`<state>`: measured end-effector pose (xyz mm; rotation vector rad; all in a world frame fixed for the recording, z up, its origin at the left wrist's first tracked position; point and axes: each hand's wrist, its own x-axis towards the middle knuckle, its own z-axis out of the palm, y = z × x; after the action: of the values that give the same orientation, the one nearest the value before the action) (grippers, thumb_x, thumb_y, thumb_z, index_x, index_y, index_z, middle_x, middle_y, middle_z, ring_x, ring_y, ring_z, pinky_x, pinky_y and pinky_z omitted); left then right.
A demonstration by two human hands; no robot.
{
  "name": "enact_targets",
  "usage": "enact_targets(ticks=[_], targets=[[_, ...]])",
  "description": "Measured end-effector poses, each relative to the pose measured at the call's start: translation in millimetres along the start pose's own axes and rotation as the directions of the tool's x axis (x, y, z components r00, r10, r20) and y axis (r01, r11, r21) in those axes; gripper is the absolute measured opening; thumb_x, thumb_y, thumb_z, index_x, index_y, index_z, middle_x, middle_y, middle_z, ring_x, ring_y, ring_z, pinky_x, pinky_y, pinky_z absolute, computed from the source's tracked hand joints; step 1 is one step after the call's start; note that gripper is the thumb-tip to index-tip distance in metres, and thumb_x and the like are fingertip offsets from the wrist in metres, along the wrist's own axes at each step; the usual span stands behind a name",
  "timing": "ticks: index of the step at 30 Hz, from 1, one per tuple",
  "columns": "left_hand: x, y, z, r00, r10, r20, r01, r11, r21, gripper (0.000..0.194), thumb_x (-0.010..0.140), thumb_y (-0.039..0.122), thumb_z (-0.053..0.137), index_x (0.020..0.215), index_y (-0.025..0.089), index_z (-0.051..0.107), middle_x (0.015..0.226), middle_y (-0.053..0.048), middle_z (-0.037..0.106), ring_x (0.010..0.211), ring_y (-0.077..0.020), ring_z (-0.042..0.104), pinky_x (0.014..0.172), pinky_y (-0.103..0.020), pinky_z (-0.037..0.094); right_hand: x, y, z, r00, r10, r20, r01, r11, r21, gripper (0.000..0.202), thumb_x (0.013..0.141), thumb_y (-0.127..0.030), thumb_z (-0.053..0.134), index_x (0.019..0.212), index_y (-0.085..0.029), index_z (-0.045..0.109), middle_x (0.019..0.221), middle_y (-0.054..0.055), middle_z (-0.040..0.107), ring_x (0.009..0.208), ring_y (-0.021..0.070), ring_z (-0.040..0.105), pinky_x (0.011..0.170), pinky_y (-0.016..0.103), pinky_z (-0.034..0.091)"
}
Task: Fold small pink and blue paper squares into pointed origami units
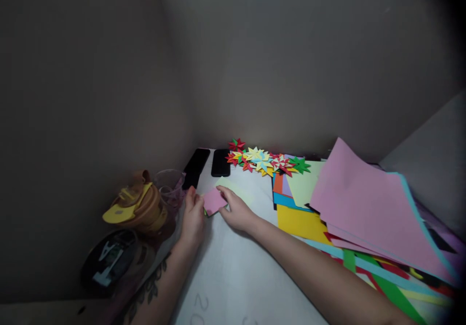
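Note:
Between my two hands is a small stack of square paper pieces (214, 201), pink on top with darker and green edges showing beneath. My left hand (193, 213) grips its left edge, thumb up. My right hand (235, 208) pinches the right side between thumb and fingers. Just behind the stack, a pale yellow-green paper (233, 187) lies on the white table surface (222, 266), partly covered by my right hand.
Folded paper stars (260, 159) in several colours lie along the wall, beside two dark phones (220, 162) (197, 164). Large pink sheets (367, 198) and coloured strips (393, 291) fill the right. On the left stand a clear cup (169, 186), an orange-lidded bottle (140, 206) and a dark-lidded container (109, 262).

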<state>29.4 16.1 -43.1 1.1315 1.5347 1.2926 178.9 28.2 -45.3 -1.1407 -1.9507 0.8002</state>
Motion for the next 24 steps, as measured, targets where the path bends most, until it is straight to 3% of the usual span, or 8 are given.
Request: enact_targets(ticks=[5,7,9,11,15,19,24], targets=[[4,-6,-7.3,0.993,0.122,-0.004,-0.12,0.983,0.137,0.052,0.085,0.021,0.042,0.136,0.021,0.032,0.142,-0.011,0.04,0.13,-0.0204,0.041,0.105,-0.035,0.038,-4,-1,-6,0.998,-0.035,0.048,0.043,0.984,-0.172,0.052,0.08,-0.017,0.053,0.131,-0.01,0.046,0.143,0.019,0.038,0.134,0.0264,0.032,0.109,0.045,0.03],[2,-8,-14.0,0.973,0.218,0.082,-0.232,0.933,0.276,0.057,0.078,0.014,0.047,0.134,0.015,0.037,0.139,-0.014,0.043,0.13,-0.0233,0.04,0.109,-0.041,0.031,-6,-2,-10,0.991,-0.061,0.115,0.09,0.96,-0.264,0.048,0.082,-0.02,0.055,0.129,-0.014,0.05,0.142,0.015,0.041,0.135,0.0285,0.029,0.11,0.049,0.026],[-1,-7,-20.2,0.924,0.317,0.213,-0.38,0.827,0.414,0.065,0.073,0.008,0.049,0.136,0.01,0.035,0.139,-0.018,0.042,0.131,-0.0263,0.037,0.11,-0.044,0.028,-7,-2,-12,0.981,-0.067,0.18,0.121,0.943,-0.311,0.047,0.083,-0.018,0.055,0.129,-0.021,0.05,0.139,0.009,0.047,0.136,0.0287,0.027,0.11,0.053,0.022],[-5,-4,-24.3,0.88,0.342,0.329,-0.47,0.731,0.495,0.071,0.072,0.004,0.046,0.141,0.008,0.028,0.137,-0.02,0.044,0.13,-0.0273,0.038,0.108,-0.045,0.03,-6,-2,-11,0.976,-0.063,0.207,0.13,0.934,-0.332,0.047,0.084,-0.016,0.054,0.131,-0.025,0.049,0.135,0.006,0.051,0.136,0.0276,0.028,0.109,0.054,0.022],[-6,1,-27.1,0.85,0.305,0.43,-0.509,0.686,0.52,0.076,0.073,0.001,0.042,0.145,0.011,0.019,0.127,-0.017,0.055,0.12,-0.0252,0.048,0.101,-0.043,0.038,2,-1,-6,0.979,-0.078,0.19,0.144,0.919,-0.367,0.04,0.088,-0.02,0.053,0.129,-0.025,0.052,0.127,0.007,0.058,0.13,0.0277,0.04,0.106,0.051,0.027],[-4,1,-28.4,0.852,0.287,0.438,-0.504,0.675,0.538,0.077,0.075,0.003,0.043,0.146,0.015,0.016,0.126,-0.015,0.056,0.119,-0.0242,0.049,0.1,-0.041,0.039,4,1,-5,0.979,-0.099,0.176,0.162,0.908,-0.387,0.037,0.088,-0.023,0.055,0.125,-0.023,0.056,0.116,0.012,0.065,0.118,0.0253,0.052,0.103,0.045,0.031],[-3,3,-29.9,0.866,0.253,0.431,-0.47,0.705,0.53,0.076,0.079,0.013,0.049,0.147,0.017,0.014,0.126,-0.015,0.057,0.118,-0.0247,0.051,0.098,-0.042,0.04,3,3,-6,0.989,-0.084,0.12,0.125,0.911,-0.393,0.035,0.088,-0.024,0.055,0.122,-0.021,0.059,0.116,0.015,0.064,0.112,0.023,0.055,0.097,0.038,0.037]])
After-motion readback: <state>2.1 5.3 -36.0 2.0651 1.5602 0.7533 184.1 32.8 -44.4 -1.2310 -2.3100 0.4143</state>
